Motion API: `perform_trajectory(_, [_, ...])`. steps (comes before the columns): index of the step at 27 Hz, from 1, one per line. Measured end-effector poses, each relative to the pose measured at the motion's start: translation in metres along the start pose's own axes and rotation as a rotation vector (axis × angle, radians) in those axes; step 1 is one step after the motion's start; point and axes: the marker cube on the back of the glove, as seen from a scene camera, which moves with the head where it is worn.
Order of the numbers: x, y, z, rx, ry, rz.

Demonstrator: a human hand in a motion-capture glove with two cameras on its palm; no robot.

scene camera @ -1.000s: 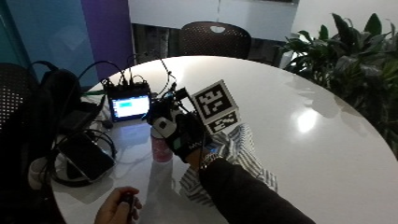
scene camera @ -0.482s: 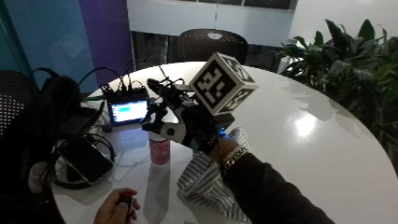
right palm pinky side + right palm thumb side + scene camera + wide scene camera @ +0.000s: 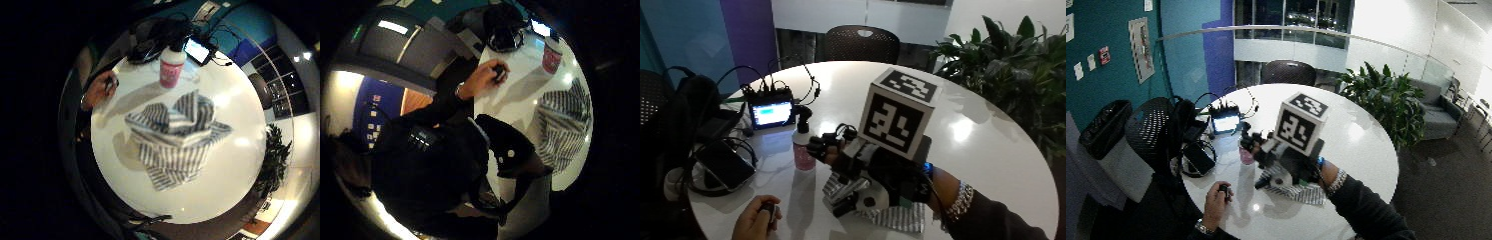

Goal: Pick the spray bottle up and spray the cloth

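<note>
Striped grey-and-white fabric, the cloth (image 3: 896, 217), lies crumpled in soft folds on the near part of the round white table (image 3: 986, 125), close to the person. In the little-finger palm view it shows as a loose heap of ridges and flaps with nothing resting on it.

Above the cloth hangs the gloved right hand (image 3: 863, 167), black and bulky with hard fittings. Its fingers (image 3: 823, 145) reach out toward the bottle and look relaxed, wrapped round nothing; a gap shows between the fingertips and the bottle. The bare left hand (image 3: 756, 222) rests on the table at the near edge, curled round a small dark object.

Just beyond the fingertips stands the spray bottle (image 3: 802, 145), upright on the tabletop beside the cloth: a slim pink translucent body with a white shoulder and a black trigger head, plastic by its look.

Farther back sits a small lit monitor (image 3: 771, 112) amid black cables.

By my reading, the task is barely begun: the bottle is not yet grasped or lifted, and the spraying is wholly left.
</note>
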Motion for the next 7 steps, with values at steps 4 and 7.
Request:
perform_trajectory(4, [-0.009,0.022,0.005,-0.012,0.024,-0.024])
perform_trajectory(7, [-0.012,0.029,0.007,-0.013,0.036,-0.027])
